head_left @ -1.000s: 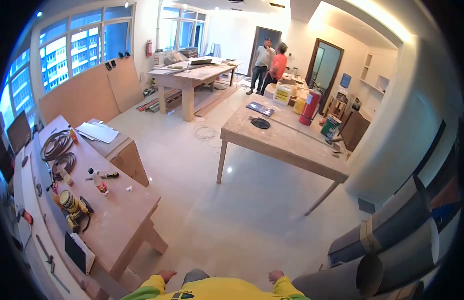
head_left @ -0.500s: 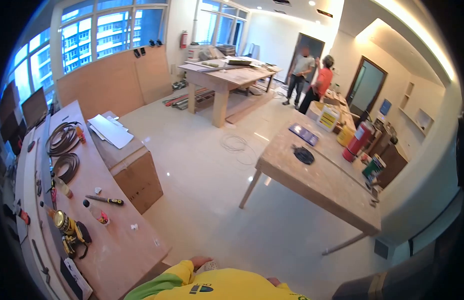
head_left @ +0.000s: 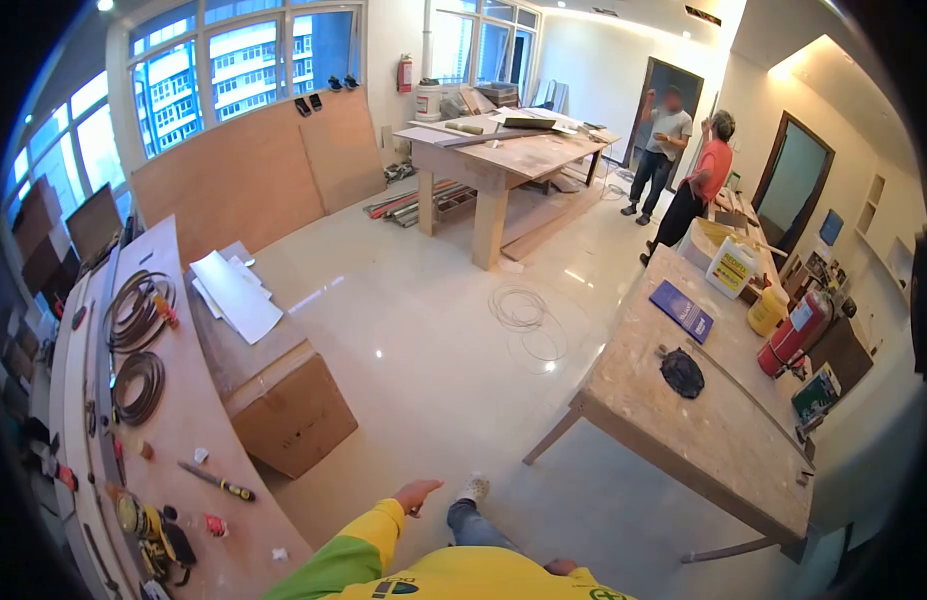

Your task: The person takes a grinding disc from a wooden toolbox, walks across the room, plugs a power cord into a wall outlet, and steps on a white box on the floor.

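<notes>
My left hand (head_left: 418,495) reaches out past the yellow sleeve over the floor, fingers loosely stretched and nothing in them. It is nearest to my shoe (head_left: 474,487), which steps forward below. Only a small part of my right hand (head_left: 561,567) shows beside the yellow shirt; its fingers are hidden. To the left, the workbench (head_left: 199,420) bears a file (head_left: 219,481), a yellow power tool (head_left: 156,535) and two coils of brown edging strip (head_left: 140,388). A cardboard box (head_left: 294,410) stands beside that bench.
At the right, a wooden table (head_left: 624,370) carries a fire extinguisher (head_left: 794,335), a white jug (head_left: 732,268) and a black bundle (head_left: 683,373). A loop of wire (head_left: 529,320) lies on the tiles. Two people stand near the doorway behind a larger work table (head_left: 544,155).
My view has shifted as I step forward, with a leg and shoe now showing more. My left hand has swung further out from my body. A person at the back has raised a hand.
</notes>
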### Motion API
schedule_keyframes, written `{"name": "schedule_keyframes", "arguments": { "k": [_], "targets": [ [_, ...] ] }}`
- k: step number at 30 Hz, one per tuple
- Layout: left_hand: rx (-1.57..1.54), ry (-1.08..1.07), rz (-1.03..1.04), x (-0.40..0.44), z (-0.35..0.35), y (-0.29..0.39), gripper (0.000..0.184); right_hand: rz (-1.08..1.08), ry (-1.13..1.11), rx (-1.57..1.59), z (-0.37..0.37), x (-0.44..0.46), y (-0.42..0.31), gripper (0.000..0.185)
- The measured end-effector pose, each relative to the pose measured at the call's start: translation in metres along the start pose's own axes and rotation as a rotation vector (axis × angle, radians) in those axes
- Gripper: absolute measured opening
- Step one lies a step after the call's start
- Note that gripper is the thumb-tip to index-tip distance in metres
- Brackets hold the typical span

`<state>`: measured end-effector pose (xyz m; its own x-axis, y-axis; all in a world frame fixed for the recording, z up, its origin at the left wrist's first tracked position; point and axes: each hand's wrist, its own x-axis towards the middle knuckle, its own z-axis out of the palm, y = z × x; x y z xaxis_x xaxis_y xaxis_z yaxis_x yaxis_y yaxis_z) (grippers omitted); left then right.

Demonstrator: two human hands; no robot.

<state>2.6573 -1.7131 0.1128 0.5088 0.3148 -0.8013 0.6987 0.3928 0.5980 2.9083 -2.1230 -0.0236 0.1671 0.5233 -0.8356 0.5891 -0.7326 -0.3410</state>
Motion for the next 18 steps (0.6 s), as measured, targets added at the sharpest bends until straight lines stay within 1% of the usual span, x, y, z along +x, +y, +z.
{"name": "schedule_keyframes", "arguments": {
  "k": [2,3,4,5,6,8,9,10,11,12,13,14,15,17,18],
  "targets": [
    [-0.023,0.070,-0.121,0.033,-0.037,0.010,0.069,-0.158,0.041,-0.182,-0.043,0.045,-0.031,0.029],
    [-0.073,0.132,-0.088,0.028,-0.047,0.017,0.065,-0.239,0.070,-0.281,-0.070,0.066,-0.047,0.030],
    [-0.119,0.195,-0.043,0.012,-0.059,0.038,0.062,-0.300,0.085,-0.353,-0.095,0.084,-0.062,0.032],
    [-0.110,0.218,-0.042,0.011,-0.077,0.047,0.060,-0.372,0.055,-0.498,-0.121,0.121,-0.072,0.028],
    [-0.104,0.238,-0.047,0.016,-0.094,0.042,0.059,-0.451,0.034,-0.638,-0.146,0.158,-0.081,0.025],
    [0.155,0.347,-0.058,0.041,-0.127,0.019,0.053,-0.191,-0.078,-0.388,-0.203,0.241,-0.108,0.021],
    [0.333,0.328,-0.036,0.044,-0.144,0.015,0.053,-0.411,0.157,-0.601,-0.254,0.211,-0.149,0.024],
    [0.507,0.306,-0.016,0.044,-0.161,0.006,0.053,-0.184,0.283,-0.072,-0.297,0.196,-0.192,0.031],
    [0.567,0.311,0.066,0.059,-0.183,-0.034,0.053,-0.339,0.442,-0.008,-0.324,0.211,-0.205,0.039],
    [0.625,0.312,0.150,0.073,-0.194,-0.054,0.054,-0.381,0.525,-0.015,-0.352,0.224,-0.224,0.041],
    [0.351,0.379,-0.051,0.062,-0.186,-0.037,0.057,-0.399,0.510,0.050,-0.380,0.230,-0.242,0.041],
    [0.065,0.494,-0.226,0.054,-0.179,-0.028,0.060,-0.416,0.500,0.117,-0.407,0.231,-0.260,0.040],
    [0.053,0.506,-0.265,0.055,-0.182,-0.021,0.059,-0.432,0.496,0.167,-0.427,0.239,-0.274,0.038],
    [0.244,0.413,-0.195,0.072,-0.190,-0.007,0.058,-0.425,0.496,0.236,-0.457,0.253,-0.292,0.036],
    [0.301,0.375,-0.176,0.085,-0.194,0.004,0.057,-0.389,0.449,0.284,-0.469,0.261,-0.297,0.037]
  ]
}}
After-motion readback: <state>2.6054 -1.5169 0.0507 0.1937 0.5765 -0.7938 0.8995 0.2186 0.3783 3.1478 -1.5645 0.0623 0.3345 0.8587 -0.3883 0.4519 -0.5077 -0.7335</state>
